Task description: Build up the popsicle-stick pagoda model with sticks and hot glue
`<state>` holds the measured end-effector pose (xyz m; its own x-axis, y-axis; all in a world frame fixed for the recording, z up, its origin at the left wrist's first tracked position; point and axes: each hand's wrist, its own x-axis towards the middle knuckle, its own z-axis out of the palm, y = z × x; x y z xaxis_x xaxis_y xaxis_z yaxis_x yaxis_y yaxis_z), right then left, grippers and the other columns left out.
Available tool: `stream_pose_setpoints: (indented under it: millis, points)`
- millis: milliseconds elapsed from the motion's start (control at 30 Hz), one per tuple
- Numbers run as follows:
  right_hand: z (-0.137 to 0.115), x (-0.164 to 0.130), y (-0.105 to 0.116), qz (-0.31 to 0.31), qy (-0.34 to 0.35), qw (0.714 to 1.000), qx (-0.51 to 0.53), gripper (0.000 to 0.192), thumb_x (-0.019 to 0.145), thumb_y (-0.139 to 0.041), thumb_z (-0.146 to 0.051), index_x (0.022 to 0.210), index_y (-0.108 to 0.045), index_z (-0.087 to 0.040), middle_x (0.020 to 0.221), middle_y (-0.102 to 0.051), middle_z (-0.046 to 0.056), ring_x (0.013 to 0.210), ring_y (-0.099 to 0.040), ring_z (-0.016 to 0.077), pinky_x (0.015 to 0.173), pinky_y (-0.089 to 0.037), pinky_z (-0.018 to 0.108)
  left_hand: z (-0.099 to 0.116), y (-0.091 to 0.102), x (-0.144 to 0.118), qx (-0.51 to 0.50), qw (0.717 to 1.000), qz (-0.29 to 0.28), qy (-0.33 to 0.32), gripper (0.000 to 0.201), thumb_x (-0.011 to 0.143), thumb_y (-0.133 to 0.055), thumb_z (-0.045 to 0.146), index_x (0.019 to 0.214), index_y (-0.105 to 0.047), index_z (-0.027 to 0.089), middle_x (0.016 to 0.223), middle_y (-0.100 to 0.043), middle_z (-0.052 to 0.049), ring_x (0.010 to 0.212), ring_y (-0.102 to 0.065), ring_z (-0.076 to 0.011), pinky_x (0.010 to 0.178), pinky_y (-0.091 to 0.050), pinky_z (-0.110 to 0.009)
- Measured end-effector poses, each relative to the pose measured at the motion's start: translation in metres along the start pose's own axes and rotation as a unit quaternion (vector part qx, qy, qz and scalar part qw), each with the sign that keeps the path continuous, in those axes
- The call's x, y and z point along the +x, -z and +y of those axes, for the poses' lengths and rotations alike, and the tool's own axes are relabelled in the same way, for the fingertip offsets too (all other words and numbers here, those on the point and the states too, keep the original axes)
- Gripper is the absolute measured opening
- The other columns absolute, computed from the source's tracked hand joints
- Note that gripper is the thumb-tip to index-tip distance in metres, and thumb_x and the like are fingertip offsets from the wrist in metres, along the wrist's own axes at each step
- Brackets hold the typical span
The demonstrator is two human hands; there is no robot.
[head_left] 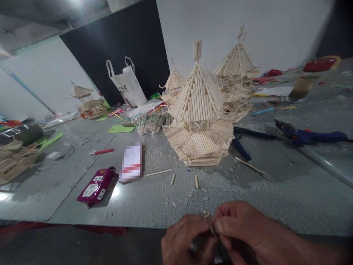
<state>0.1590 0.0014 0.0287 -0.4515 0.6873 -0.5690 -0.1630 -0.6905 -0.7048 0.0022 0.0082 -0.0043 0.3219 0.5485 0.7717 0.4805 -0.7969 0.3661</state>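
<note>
At the table's front edge, low in the view, my left hand [185, 237] and my right hand [242, 226] meet with fingers closed. Both seem to pinch one small thing between their fingertips, mostly hidden and too dim to name. Beyond them stands a pagoda model [200, 99] built of pale wooden sticks, with a pointed roof and a flared lower tier. Between it and my hands lie short cut sticks [196, 182] and small white crumbs. A longer stick [159, 172] rests to the left of these.
Blue-handled pliers [255, 133] and a blue glue gun [311, 136] lie right of the model. On the left are a purple packet [96, 186], a phone-shaped item [131, 162] and a red pen [103, 151]. More stick models [234, 70], a bag of sticks [151, 123] and a white bag [129, 88] stand behind.
</note>
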Motion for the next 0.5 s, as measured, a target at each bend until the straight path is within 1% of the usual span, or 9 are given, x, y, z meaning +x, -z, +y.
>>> stream_pose_setpoints:
  millis: [67,133,167,267,300,333,367,500]
  points:
    - [-0.002,-0.002,-0.001,0.036,-0.005,0.999,-0.037,0.016,0.054,-0.047,-0.034,0.057,-0.049,-0.018,0.037,-0.045,-0.004,0.032,-0.039,0.0064,0.036,-0.023,0.017,0.0,0.0,-0.003,0.001,1.0,-0.004,0.0,0.015,0.075,-0.066,0.01,0.087,-0.06,0.016,0.065,-0.072,0.0,0.057,-0.069,-0.0101,0.056,-0.056,-0.014]
    - [-0.004,-0.003,0.0,0.044,-0.009,0.996,-0.073,0.018,0.053,-0.048,-0.035,0.06,-0.049,-0.018,0.042,-0.045,-0.005,0.036,-0.04,0.0066,0.038,-0.024,0.018,0.002,-0.002,-0.007,0.0,1.0,0.021,0.005,0.018,0.073,-0.065,0.008,0.087,-0.059,0.017,0.064,-0.071,0.001,0.057,-0.068,-0.0101,0.055,-0.056,-0.015]
    - [-0.004,-0.003,0.0,0.036,-0.004,0.996,-0.083,0.017,0.054,-0.048,-0.034,0.06,-0.048,-0.018,0.045,-0.046,-0.005,0.039,-0.041,0.0066,0.039,-0.025,0.018,0.003,-0.004,-0.009,-0.006,0.999,0.04,0.012,0.016,0.073,-0.064,0.008,0.085,-0.059,0.017,0.062,-0.069,0.002,0.055,-0.067,-0.0097,0.053,-0.055,-0.015]
    - [-0.004,-0.004,-0.001,-0.03,0.025,0.996,-0.077,0.018,0.055,-0.047,-0.035,0.054,-0.045,-0.017,0.049,-0.043,-0.003,0.046,-0.037,0.0068,0.047,-0.03,0.02,0.009,-0.013,-0.015,-0.029,0.991,0.119,0.062,0.004,0.078,-0.059,0.014,0.079,-0.058,0.018,0.057,-0.065,0.003,0.05,-0.063,-0.0093,0.049,-0.053,-0.017]
    - [-0.004,-0.005,-0.002,-0.041,0.036,0.996,-0.069,0.019,0.057,-0.046,-0.036,0.053,-0.045,-0.017,0.049,-0.042,-0.002,0.047,-0.035,0.007,0.049,-0.03,0.021,0.009,-0.014,-0.017,-0.033,0.987,0.139,0.075,0.003,0.078,-0.058,0.016,0.078,-0.059,0.019,0.056,-0.064,0.003,0.049,-0.062,-0.0096,0.048,-0.052,-0.018]
    - [-0.003,-0.006,-0.003,-0.043,0.046,0.996,-0.062,0.02,0.058,-0.046,-0.037,0.052,-0.045,-0.017,0.049,-0.041,-0.002,0.048,-0.034,0.0072,0.051,-0.03,0.022,0.01,-0.015,-0.017,-0.036,0.985,0.146,0.083,0.003,0.078,-0.058,0.016,0.077,-0.059,0.019,0.056,-0.063,0.003,0.049,-0.062,-0.01,0.047,-0.052,-0.018]
    - [-0.003,-0.007,-0.004,-0.045,0.051,0.996,-0.061,0.022,0.059,-0.045,-0.038,0.052,-0.046,-0.017,0.049,-0.04,-0.002,0.048,-0.032,0.0074,0.051,-0.029,0.023,0.009,-0.014,-0.018,-0.04,0.986,0.138,0.083,0.004,0.077,-0.059,0.015,0.078,-0.059,0.019,0.057,-0.063,0.003,0.05,-0.062,-0.0105,0.048,-0.052,-0.019]
    - [0.001,-0.005,-0.006,-0.043,0.053,0.996,-0.058,0.022,0.06,-0.048,-0.037,0.052,-0.047,-0.017,0.05,-0.043,-0.001,0.049,-0.033,0.0077,0.049,-0.025,0.023,0.002,-0.002,-0.013,-0.086,0.994,0.05,0.053,0.019,0.073,-0.059,0.007,0.089,-0.059,0.018,0.064,-0.066,0.002,0.055,-0.063,-0.0102,0.052,-0.054,-0.018]
